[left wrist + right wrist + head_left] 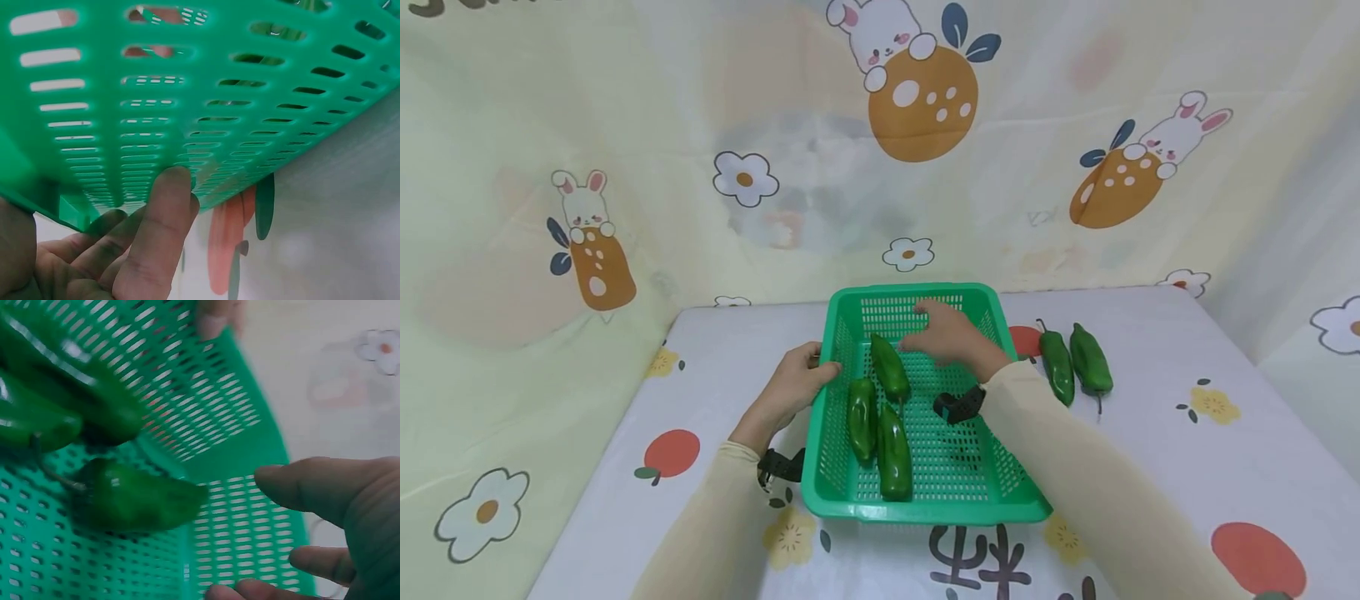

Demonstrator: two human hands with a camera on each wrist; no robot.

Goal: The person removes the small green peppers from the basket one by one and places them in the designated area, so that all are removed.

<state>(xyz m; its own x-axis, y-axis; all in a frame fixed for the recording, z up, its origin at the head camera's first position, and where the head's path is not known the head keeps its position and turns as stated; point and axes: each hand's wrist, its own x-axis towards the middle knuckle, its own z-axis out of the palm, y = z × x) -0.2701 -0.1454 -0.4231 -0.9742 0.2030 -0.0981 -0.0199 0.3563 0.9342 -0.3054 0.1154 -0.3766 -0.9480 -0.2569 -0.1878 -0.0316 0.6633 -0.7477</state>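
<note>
Inside the green basket (977, 300), right hand (951, 337) fingers spread just beside a pepper (890, 367), touching nothing

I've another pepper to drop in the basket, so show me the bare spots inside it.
Inside the green basket, the right half of the floor is bare, between the three peppers and the right wall, below the right hand. The left half is crowded with peppers. The left hand holds the left rim, so passing there is tight.

A green slotted basket (977, 492) sits on the bench. Three glossy green peppers (880, 412) lie inside it, close together toward its left side, lengthwise.
</note>
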